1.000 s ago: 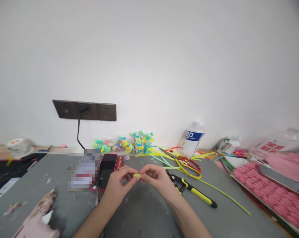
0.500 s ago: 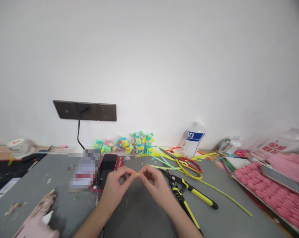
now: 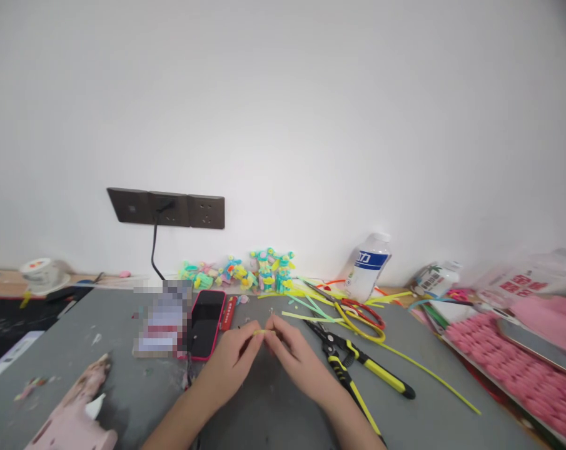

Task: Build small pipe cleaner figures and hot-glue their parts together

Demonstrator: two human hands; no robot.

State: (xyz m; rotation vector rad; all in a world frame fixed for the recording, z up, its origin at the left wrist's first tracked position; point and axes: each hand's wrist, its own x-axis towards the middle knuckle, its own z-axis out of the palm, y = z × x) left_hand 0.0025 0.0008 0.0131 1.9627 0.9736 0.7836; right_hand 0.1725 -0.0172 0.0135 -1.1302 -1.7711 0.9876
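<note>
Low over the grey mat (image 3: 273, 412), my left hand (image 3: 233, 356) and my right hand (image 3: 293, 355) meet at the fingertips. Both are closed in a pinch on a short, thin yellow strip (image 3: 261, 332), most of which the fingers hide. A phone with a pink edge (image 3: 207, 325) lies left of my left hand, beside a small red packet (image 3: 228, 312). To the right of my right hand are pliers with yellow and black handles (image 3: 343, 350). Scissors with a red and yellow handle (image 3: 362, 315) rest just behind them.
Small pastel figures (image 3: 268, 272) stand by the wall. Yellow and green strips (image 3: 311, 307) are strewn behind my hands, and one long yellow-green strip (image 3: 433, 374) stretches right. A bottle with a blue label (image 3: 368, 265) leans at the back. A pink woven piece (image 3: 508, 362) occupies the right.
My fingers have shifted their pinch on the yellow strip, and more of it shows between them. The left fingers look more curled together. The whole view has moved slightly.
</note>
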